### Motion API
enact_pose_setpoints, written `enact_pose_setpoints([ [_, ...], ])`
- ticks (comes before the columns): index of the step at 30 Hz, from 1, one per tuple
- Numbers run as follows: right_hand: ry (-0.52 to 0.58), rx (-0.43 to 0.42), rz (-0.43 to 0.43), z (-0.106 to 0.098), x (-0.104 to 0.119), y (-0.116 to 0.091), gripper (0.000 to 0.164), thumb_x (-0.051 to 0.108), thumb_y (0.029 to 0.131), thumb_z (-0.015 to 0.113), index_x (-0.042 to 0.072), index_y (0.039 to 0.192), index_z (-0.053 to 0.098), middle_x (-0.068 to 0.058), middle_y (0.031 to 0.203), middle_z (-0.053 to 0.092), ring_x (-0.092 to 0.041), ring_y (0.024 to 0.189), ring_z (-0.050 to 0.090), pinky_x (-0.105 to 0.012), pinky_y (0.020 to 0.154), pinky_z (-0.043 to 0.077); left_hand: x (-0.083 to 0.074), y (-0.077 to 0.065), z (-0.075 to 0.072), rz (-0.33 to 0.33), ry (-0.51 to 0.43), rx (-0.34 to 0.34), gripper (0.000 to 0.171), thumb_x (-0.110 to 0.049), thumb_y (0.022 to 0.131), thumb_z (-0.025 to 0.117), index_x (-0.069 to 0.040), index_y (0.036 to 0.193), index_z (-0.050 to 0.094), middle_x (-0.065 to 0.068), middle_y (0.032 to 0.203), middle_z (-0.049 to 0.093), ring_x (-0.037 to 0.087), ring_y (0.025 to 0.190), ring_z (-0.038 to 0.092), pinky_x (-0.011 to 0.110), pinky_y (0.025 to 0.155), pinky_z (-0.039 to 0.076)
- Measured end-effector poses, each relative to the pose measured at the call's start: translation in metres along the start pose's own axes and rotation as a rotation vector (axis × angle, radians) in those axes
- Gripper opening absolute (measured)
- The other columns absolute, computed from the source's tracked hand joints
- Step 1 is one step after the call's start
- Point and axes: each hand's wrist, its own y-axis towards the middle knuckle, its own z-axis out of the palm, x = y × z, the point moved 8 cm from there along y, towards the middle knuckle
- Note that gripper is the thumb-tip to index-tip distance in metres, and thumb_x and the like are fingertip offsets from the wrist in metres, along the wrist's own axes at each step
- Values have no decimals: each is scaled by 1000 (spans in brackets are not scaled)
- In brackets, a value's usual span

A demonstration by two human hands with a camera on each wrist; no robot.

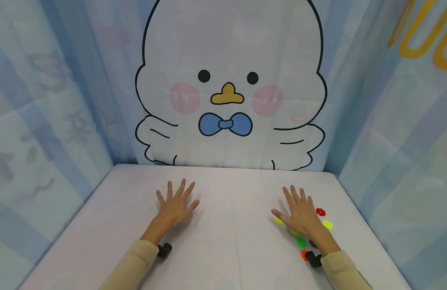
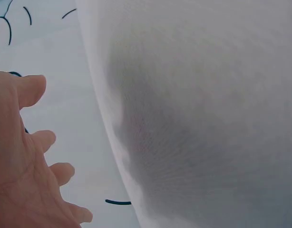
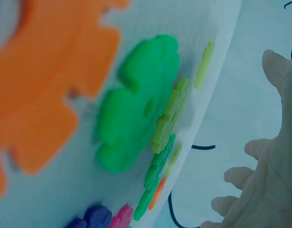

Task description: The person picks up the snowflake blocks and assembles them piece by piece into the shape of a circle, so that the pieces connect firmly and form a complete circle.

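With fingers spread and palm down, my left hand [image 1: 173, 209] is over the left half of the white table [image 1: 216, 225], holding nothing. My right hand [image 1: 301, 215], also spread and holding nothing, is above a group of small coloured flower-shaped pieces on the right half. Around it show a red piece [image 1: 320, 212], a yellow piece [image 1: 327, 224], a green piece [image 1: 301, 242] and an orange piece [image 1: 304, 255]. In the right wrist view the orange piece [image 3: 51, 80] is nearest, with the green piece [image 3: 141, 104] beyond it. My hand and forearm hide part of the group.
A curtain [image 1: 230, 48] with a printed white bird hangs behind the table's far edge. Blue-and-white striped cloth [image 1: 45, 121] closes off both sides. Each wrist wears a small black camera [image 1: 164, 250].
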Motion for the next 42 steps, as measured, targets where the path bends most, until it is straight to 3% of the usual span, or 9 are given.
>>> enact_pose_setpoints([
  [6, 17, -2, 5, -3, -2, -1, 97, 69, 98, 56, 7, 167, 28, -29, 173, 21, -61, 158, 15, -79, 125, 12, -8, 5, 3, 17, -10, 0, 75, -59, 107, 50, -24, 169, 27, 14, 179, 12, 63, 159, -1, 89, 117, -5],
  [10, 21, 5, 2, -4, -6, 0, 94, 65, 100, 57, 4, 165, 31, -32, 172, 23, -62, 157, 18, -80, 124, 14, -22, 7, 7, 43, -61, 31, 74, -57, 107, 50, -23, 169, 28, 13, 179, 16, 61, 160, 3, 88, 119, -3],
  [17, 24, 15, -10, -4, -23, 4, 85, 52, 102, 64, -6, 159, 38, -37, 165, 34, -64, 151, 29, -77, 121, 26, -66, 8, 14, 138, -187, 74, 68, -45, 107, 57, -16, 165, 38, 13, 173, 34, 54, 159, 24, 84, 121, 14],
  [21, 68, 52, 6, -6, -28, 5, 82, 46, 102, 66, -7, 158, 39, -38, 163, 36, -62, 151, 31, -76, 120, 29, -89, 11, 24, 177, -190, 98, 64, -43, 106, 58, -15, 162, 43, 11, 170, 41, 49, 156, 34, 81, 121, 21],
  [27, 78, 60, 18, -8, -33, 7, 76, 39, 101, 70, -10, 153, 44, -39, 157, 43, -61, 145, 40, -74, 118, 35, -122, 16, 46, 239, -163, 142, 60, -42, 106, 60, -17, 159, 47, 10, 167, 45, 44, 154, 40, 77, 121, 27],
  [34, 34, 20, 42, -8, -41, 11, 47, 25, 97, 75, -8, 130, 68, -36, 129, 62, -54, 116, 57, -67, 104, 51, -163, 18, 64, 310, -126, 159, 45, -38, 106, 63, -17, 146, 62, 9, 148, 61, 35, 132, 55, 58, 105, 44],
  [42, 53, 64, 88, -1, -49, 16, 39, 23, 98, 75, -5, 124, 72, -26, 108, 63, -36, 94, 58, -57, 92, 57, -194, 18, 77, 320, -213, 162, 35, -32, 103, 66, -14, 133, 71, 8, 125, 68, 23, 110, 60, 36, 89, 49],
])
